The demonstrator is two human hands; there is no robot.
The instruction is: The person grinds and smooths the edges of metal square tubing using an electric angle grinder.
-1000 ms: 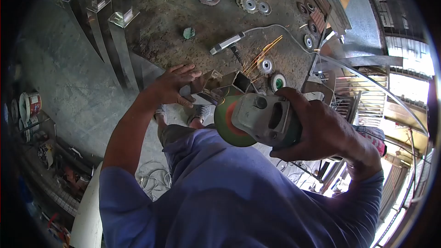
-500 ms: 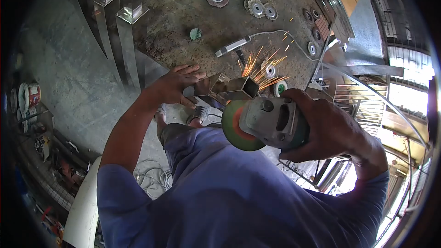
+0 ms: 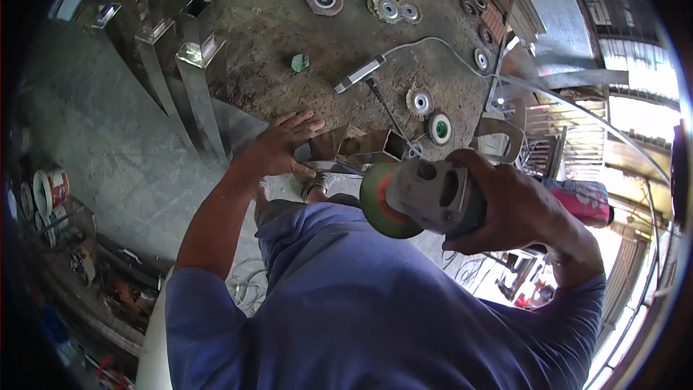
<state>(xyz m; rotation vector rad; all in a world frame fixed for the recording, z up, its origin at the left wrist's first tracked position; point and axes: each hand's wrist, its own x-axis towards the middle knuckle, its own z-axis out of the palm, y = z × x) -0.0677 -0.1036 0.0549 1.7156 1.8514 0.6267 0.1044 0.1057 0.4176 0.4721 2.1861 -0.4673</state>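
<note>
One angle grinder (image 3: 426, 198), one square tube (image 3: 361, 146), two hands.

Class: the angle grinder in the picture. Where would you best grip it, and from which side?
Grip the grinder round its grey body behind the head, coming from the rear, as the right hand does. The green disc sits at the front, so fingers stay clear of it.

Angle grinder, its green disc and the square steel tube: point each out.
angle grinder (image 3: 440, 191), head view, grey gear housing.
green disc (image 3: 382, 206), head view, disc face.
square steel tube (image 3: 361, 144), head view, upper side.
</note>
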